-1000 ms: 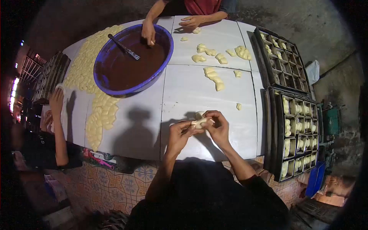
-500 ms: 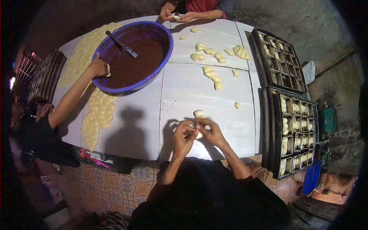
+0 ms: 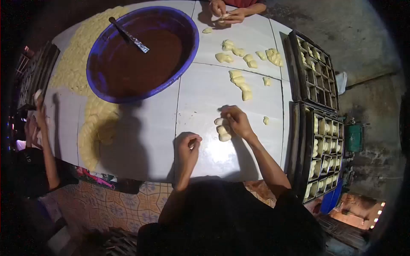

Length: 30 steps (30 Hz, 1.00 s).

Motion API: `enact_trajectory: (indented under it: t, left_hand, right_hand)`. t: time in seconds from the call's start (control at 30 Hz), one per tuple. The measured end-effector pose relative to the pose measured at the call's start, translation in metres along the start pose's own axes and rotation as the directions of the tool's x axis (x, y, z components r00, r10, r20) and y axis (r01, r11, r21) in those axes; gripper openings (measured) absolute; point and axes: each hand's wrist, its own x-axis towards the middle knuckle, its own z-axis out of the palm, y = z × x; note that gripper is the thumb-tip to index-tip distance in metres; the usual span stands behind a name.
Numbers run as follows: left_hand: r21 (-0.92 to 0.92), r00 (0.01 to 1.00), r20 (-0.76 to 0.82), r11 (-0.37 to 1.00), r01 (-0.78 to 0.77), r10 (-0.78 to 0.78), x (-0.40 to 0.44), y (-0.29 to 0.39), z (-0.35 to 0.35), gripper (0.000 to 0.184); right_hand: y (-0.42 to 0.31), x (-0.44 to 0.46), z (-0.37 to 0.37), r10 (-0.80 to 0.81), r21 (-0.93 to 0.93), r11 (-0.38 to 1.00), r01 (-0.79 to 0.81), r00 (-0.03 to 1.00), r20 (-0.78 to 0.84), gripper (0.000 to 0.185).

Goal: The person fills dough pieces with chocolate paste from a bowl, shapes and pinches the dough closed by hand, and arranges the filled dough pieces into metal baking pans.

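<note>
In the head view, several small smooth pale dough balls [image 3: 224,135] lie touching in a short row on the white tabletop before me. My right hand [image 3: 238,121] is at their far right side, its fingers bent around the farthest ball and partly covering it. To the left, apart from the row, my left hand [image 3: 189,149] hovers over the tabletop. Its fingers are loosely curled, with a gap at the thumb and no dough visible between them. Farther up the table lies a strip of joined dough pieces [image 3: 240,85].
A blue basin [image 3: 194,47] of brown filling holds a long-handled utensil [image 3: 130,36]. Flattened dough pieces [image 3: 92,123] cover the left side. Divided baking tins [image 3: 326,145] stand at right, several cells filled. Co-workers' hands [image 3: 226,15] work at the far edge and left [image 3: 40,115].
My hands have parted, the left moving left and the right staying by the dough. More balls now lie beside the earlier one. The left co-worker's hand has left the basin.
</note>
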Motion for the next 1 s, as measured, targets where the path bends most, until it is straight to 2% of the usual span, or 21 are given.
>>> enact_trajectory:
  t: [0.03,0.1,0.13,0.17,0.27,0.3,0.33,0.37,0.43,0.5,0.57,0.63,0.7,0.77,0.8,0.83,0.87,0.9,0.93,0.97,1.0]
  left_hand:
    - [-0.089,0.997,-0.011,0.993,0.075,-0.076,-0.002,-0.005,-0.002,0.01]
    - [-0.27,0.985,-0.055,0.952,0.144,-0.165,-0.004,-0.025,0.005,0.009]
    - [-0.274,0.985,-0.033,0.95,0.153,-0.168,-0.005,-0.027,0.006,0.009]
    - [-0.242,0.988,-0.023,0.96,0.143,-0.153,-0.004,-0.028,0.006,0.008]
    - [-0.159,0.997,-0.014,0.985,0.068,-0.072,0.003,-0.015,-0.003,0.009]
    - [-0.108,1.0,-0.004,0.994,0.01,-0.011,0.004,-0.007,-0.004,0.01]
    - [-0.116,0.999,-0.044,0.993,0.019,-0.024,0.0,-0.002,0.001,0.009]
    - [-0.125,1.0,-0.025,0.992,0.004,-0.007,-0.003,-0.008,0.005,0.009]
    - [0.098,0.968,-0.081,0.969,-0.228,0.236,-0.007,-0.033,0.014,0.009]
    - [-0.078,0.98,-0.182,0.992,-0.099,0.084,-0.016,-0.045,0.031,0.01]
    - [-0.313,0.978,-0.209,0.948,-0.062,-0.005,-0.014,-0.04,0.034,0.008]
    - [-0.176,0.998,-0.051,0.984,0.014,-0.024,-0.011,-0.073,0.015,0.01]
    - [0.181,0.985,0.025,0.969,0.166,-0.173,-0.007,-0.089,0.006,0.023]
    - [0.302,0.999,-0.013,0.952,0.054,-0.053,-0.005,-0.08,0.012,0.023]
    - [0.352,0.999,-0.034,0.936,0.011,0.0,-0.006,-0.073,0.017,0.024]
    - [0.399,0.998,-0.052,0.917,-0.014,0.039,-0.007,-0.068,0.021,0.025]
    - [0.445,0.995,-0.07,0.895,-0.033,0.071,-0.009,-0.062,0.025,0.025]
    - [0.489,0.991,-0.085,0.871,-0.047,0.101,-0.009,-0.056,0.03,0.026]
    - [0.529,0.987,-0.098,0.847,-0.054,0.124,-0.01,-0.051,0.036,0.027]
    - [0.563,0.983,-0.11,0.824,-0.061,0.148,-0.011,-0.045,0.043,0.028]
    - [0.591,0.978,-0.121,0.804,-0.065,0.168,-0.011,-0.039,0.051,0.029]
  right_hand:
    - [-0.009,-0.002,0.001,0.023,-0.155,0.987,-0.039,0.994,-0.107,0.03]
    - [0.011,-0.003,0.008,-0.289,-0.424,0.855,0.299,0.953,0.089,0.031]
    - [-0.015,-0.006,0.004,-0.067,-0.408,0.9,0.156,0.973,0.222,0.037]
    - [-0.021,-0.008,0.002,0.012,-0.37,0.924,0.094,0.961,0.275,0.039]
    - [-0.01,-0.015,-0.011,-0.013,-0.273,0.957,0.092,0.96,0.279,0.038]
    - [-0.007,-0.019,-0.015,-0.133,-0.37,0.903,0.22,0.96,0.246,0.045]
    - [-0.012,-0.024,-0.02,-0.252,-0.467,0.821,0.329,0.942,0.22,0.053]
    - [-0.016,-0.027,-0.021,-0.187,-0.497,0.808,0.318,0.937,0.296,0.069]
    - [-0.021,-0.034,-0.017,-0.247,-0.591,0.652,0.475,0.87,0.428,0.072]
    - [0.023,-0.041,-0.008,-0.343,-0.548,0.647,0.53,0.844,0.411,0.068]
    - [0.042,-0.045,0.006,-0.341,-0.547,0.697,0.463,0.886,0.315,0.061]
    - [0.032,-0.066,0.002,-0.213,-0.251,0.93,0.267,0.951,0.223,0.059]
    - [0.02,-0.103,-0.016,-0.258,-0.055,0.964,0.261,0.965,0.05,0.065]
    - [-0.021,-0.143,-0.076,-0.078,0.074,0.994,0.075,0.996,0.039,0.074]
    - [-0.023,-0.162,-0.111,-0.018,0.071,0.997,0.017,1.0,0.016,0.08]
    - [-0.03,-0.182,-0.148,0.083,0.025,0.996,-0.081,0.994,-0.075,0.08]
    - [-0.026,-0.199,-0.186,0.074,-0.04,0.996,-0.086,0.969,-0.235,0.074]
    - [-0.029,-0.217,-0.229,0.041,-0.142,0.985,-0.096,0.936,-0.35,0.066]
    - [-0.037,-0.235,-0.271,0.084,-0.193,0.963,-0.187,0.892,-0.444,0.063]
    - [-0.026,-0.252,-0.314,0.159,-0.156,0.943,-0.293,0.812,-0.562,0.064]
    - [-0.008,-0.267,-0.355,-0.063,-0.387,0.883,-0.266,0.749,-0.659,0.063]
